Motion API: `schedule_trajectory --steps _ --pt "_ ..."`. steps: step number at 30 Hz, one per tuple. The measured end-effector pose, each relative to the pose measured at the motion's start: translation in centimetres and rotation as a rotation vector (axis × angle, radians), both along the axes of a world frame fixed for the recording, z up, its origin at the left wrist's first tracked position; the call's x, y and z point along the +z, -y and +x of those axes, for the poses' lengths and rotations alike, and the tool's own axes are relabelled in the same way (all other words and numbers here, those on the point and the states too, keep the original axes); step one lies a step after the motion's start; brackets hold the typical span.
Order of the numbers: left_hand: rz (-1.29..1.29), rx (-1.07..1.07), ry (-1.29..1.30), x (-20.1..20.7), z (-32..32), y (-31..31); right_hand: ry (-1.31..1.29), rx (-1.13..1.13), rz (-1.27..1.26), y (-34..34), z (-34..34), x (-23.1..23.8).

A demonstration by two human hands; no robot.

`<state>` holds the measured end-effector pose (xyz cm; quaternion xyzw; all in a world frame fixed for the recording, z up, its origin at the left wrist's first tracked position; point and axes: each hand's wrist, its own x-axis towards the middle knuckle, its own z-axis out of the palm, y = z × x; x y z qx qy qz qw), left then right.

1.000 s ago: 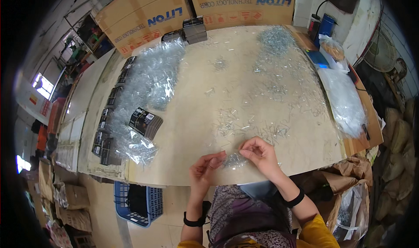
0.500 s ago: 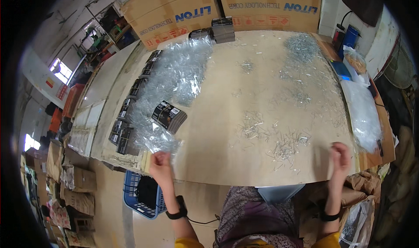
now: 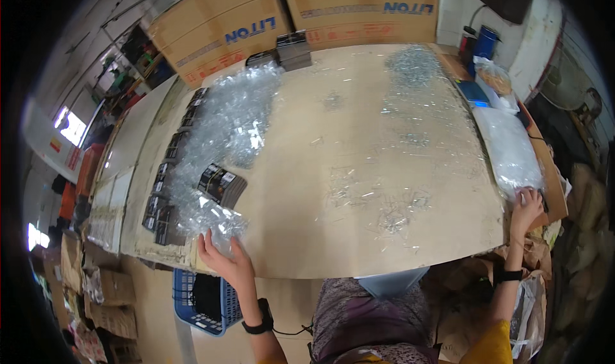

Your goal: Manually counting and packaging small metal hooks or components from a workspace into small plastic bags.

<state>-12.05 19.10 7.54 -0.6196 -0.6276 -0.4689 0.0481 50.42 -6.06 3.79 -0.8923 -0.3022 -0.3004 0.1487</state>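
On the bench's (image 3: 295,236) left side, the clear plastic pile (image 3: 224,120) has the left hand (image 3: 229,260) at its near end, fingers spread apart. Along the bench's right edge, the right hand (image 3: 528,210) touches clear bags (image 3: 509,149); can't tell if that grip's closed. Both look light, slippery, kinda floppy: pinch near ends.

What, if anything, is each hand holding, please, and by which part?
The left hand is spread at the shiny plastic pile, with no hold visible. Whether the right hand grips the near end of the translucent plastic bundle cannot be told.
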Motion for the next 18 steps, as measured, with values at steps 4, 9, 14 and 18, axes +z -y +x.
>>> schedule_trajectory --steps 4,9,14,18 --pt "-0.033 -0.108 -0.100 -0.3 1.2 3.0 0.158 0.212 0.307 -3.7 -3.7 2.0" --pt "-0.161 -0.363 0.003 0.7 6.8 6.9 0.177 0.145 0.115 -3.4 -1.8 1.2" --pt "-0.260 -0.525 0.076 0.9 10.0 9.7 0.150 0.154 0.113 -2.2 -2.6 1.7" --pt "-0.286 -0.584 0.063 0.9 11.2 11.3 0.281 0.110 0.221 -1.9 -7.9 4.2"
